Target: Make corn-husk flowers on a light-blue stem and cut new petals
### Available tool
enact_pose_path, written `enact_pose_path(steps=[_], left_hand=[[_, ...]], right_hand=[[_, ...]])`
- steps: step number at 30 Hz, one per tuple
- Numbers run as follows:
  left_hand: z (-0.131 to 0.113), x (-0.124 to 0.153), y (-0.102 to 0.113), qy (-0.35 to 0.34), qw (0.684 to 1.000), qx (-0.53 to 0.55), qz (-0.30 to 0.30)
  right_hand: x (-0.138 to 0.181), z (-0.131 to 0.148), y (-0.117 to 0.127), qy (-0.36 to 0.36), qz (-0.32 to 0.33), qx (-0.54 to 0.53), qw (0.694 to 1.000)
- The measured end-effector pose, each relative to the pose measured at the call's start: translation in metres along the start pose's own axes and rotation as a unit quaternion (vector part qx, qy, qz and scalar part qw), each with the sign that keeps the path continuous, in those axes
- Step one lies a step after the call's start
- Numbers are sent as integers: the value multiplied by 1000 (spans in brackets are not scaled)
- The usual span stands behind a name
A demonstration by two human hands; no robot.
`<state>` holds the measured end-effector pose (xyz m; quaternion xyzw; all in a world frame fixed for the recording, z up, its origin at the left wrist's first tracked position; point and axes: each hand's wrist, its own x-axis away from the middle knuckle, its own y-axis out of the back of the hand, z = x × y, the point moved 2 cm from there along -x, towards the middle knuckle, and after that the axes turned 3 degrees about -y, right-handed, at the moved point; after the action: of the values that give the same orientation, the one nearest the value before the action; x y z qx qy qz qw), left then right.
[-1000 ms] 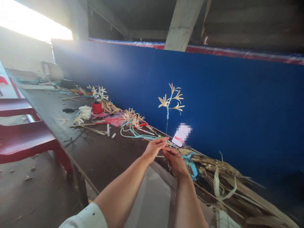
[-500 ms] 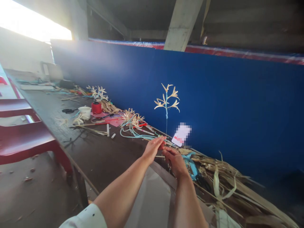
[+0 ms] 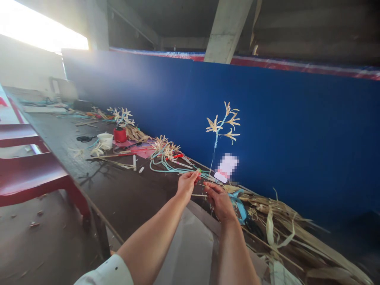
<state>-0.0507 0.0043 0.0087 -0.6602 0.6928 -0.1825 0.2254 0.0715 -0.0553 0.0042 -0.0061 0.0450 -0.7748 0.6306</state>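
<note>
My right hand is closed in a pinch on the thin bare stem of an artificial flower spray. Pale, narrow-petalled blossoms branch from the spray's light blue wrapped upper stem, which leans to the right. Just left of it, my left hand is closed, thumb and fingers together on a small green piece whose kind I cannot make out. The two hands are a little apart above the table. Behind them lie several light blue stems with a bunch of pale flowers.
Dry husks and a light blue strip lie to the right. Farther left on the table stand a white cup and a red thread spool, near scissors. A blue panel rises behind; maroon chairs stand left.
The flower spray has tilted and its top has moved right. My left hand has drawn slightly left, away from the stem and my right hand, and the green piece shows more clearly.
</note>
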Motion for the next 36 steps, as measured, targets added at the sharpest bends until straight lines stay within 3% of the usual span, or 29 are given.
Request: enact_pose_path(steps=[27, 36], left_hand=[[7, -3, -1, -21, 997, -60, 39], [1, 2, -4, -7, 999, -50, 16]], right_hand=[[0, 1, 0, 2, -3, 13, 1000], [-1, -1, 1, 0, -17, -6, 1000]])
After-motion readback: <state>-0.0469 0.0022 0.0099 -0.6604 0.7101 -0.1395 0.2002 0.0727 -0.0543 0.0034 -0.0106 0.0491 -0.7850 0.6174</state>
